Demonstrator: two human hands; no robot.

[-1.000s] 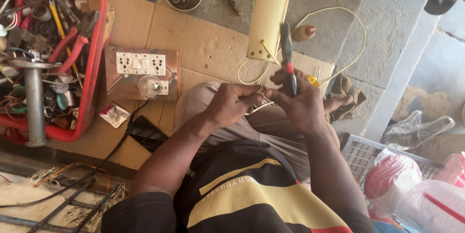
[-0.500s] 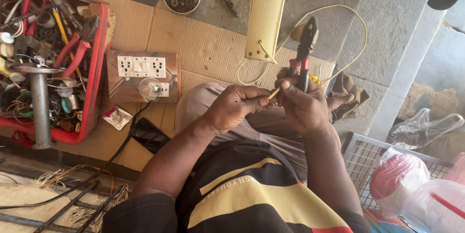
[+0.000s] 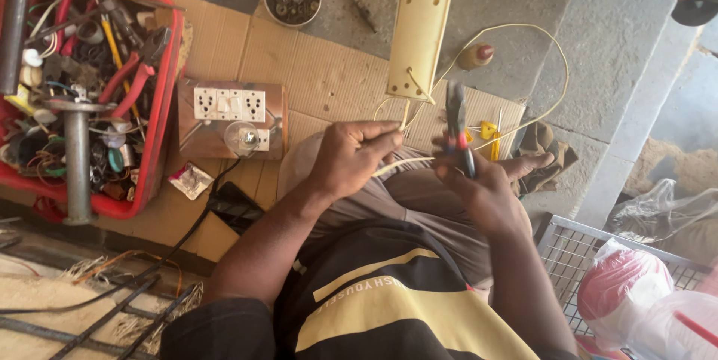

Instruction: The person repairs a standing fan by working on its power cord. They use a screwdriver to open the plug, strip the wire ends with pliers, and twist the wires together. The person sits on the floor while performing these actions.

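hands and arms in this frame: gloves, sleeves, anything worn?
No gloves: the left hand and right hand are bare, and no ring, watch or band shows. Both forearms are uncovered up to short dark sleeves at the bottom edge. The shirt is black with pale yellow bands and some lettering.

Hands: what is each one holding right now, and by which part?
Left hand pinches the cream wire near its end; right hand grips the pliers by their red handles.
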